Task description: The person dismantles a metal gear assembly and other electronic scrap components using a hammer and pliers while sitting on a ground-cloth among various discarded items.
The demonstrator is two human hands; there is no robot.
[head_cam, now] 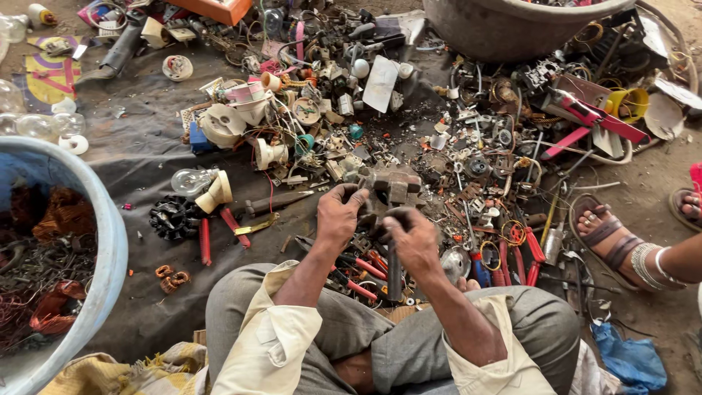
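Here both hands, left hand (pixel 338 216) and right hand (pixel 411 238), close around a rusty metal part (pixel 391 192).

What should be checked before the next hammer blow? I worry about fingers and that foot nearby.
1. Hammer grip: right hand wraps the hammer handle, head up near the block. Ok.
2. Workpiece hold: left hand pinches something at the metal block; the piece itself is hidden. Cannot tell.
3. Fingers out of the strike zone: left fingers sit right beside the hammer head. Not ok.
4. Block seated firmly: it rests among loose scrap. Cannot tell.
5. Other person's foot: sandalled, apart from the block but beside the scrap. Ok.
6. Glass bulb close by on the cloth: exposed to flying bits. Not ok.
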